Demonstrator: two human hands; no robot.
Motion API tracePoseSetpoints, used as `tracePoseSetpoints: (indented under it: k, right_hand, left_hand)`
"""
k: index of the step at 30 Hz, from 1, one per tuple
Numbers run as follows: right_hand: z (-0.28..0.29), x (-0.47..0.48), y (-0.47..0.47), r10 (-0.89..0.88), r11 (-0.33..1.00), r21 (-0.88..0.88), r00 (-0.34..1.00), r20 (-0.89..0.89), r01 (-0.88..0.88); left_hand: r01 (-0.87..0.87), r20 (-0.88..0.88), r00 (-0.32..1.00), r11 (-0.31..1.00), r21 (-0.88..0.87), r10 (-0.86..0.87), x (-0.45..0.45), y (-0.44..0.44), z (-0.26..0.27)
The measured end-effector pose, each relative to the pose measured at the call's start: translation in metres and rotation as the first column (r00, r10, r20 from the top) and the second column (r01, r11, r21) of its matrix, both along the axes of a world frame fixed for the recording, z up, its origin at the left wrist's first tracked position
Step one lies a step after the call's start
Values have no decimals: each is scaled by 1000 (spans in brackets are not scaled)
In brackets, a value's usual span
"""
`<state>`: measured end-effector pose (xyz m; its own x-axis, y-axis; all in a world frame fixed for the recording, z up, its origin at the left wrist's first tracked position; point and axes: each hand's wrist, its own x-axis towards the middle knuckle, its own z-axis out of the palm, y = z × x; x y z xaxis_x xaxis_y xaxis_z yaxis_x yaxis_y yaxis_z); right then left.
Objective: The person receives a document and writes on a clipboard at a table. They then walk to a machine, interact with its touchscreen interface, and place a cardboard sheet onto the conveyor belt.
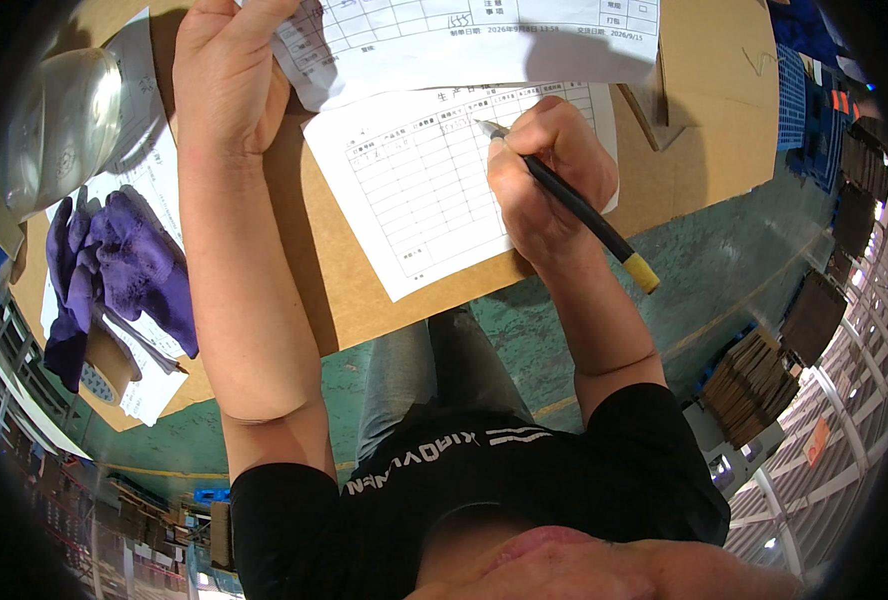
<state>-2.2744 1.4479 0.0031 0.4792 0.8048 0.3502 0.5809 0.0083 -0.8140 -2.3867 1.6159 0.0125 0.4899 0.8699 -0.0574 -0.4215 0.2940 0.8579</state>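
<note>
Between the thumb and fingers of my right hand [552, 169] is a black pen [582, 206] with a yellow end. Its tip rests at or just above a printed table form [444, 195], whose top row bears some handwriting. My left hand [226, 75] grips the left edge of another printed sheet [481, 52], which overlaps the top of the form. That sheet also carries a table and writing, and its upper part runs out of view. The form lies on brown cardboard [369, 315], close to its front edge.
Left of my left forearm lie purple work gloves [128, 255], a roll of tape [110, 364] and more printed papers [162, 169]. A clear plastic or glass vessel [65, 127] stands behind them. Blue plastic crates [804, 112] and stacked cardboard [751, 386] are at right, beyond the green floor [714, 247].
</note>
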Motion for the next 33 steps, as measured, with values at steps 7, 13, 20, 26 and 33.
tracePoseSetpoints:
  k: [7, 13, 20, 26, 33]
  right_hand:
    - [-3, 0, 1, 0, 1000, 19, 1000, -2, 0]
    - [-3, -2, 1, -50, 999, 16, 999, 19, 49]
    - [-3, -1, 0, -19, 1000, 23, 1000, 25, 18]
    - [-1, -1, -1, -23, 1000, 18, 998, -57, 24]
    - [0, -2, -1, -71, 982, 148, 959, -276, 116]
  left_hand:
    - [-9, -35, 999, 1000, 18, 10, 0, 1, -2]
    - [-39, -99, 994, 999, 8, 39, 2, -1, 4]
    - [-31, -95, 995, 1000, -3, 31, 1, 1, 2]
    - [18, -1, 1000, 999, 42, -18, -1, 2, -3]
    - [-11, -94, 996, 1000, -28, 8, -7, 13, -11]
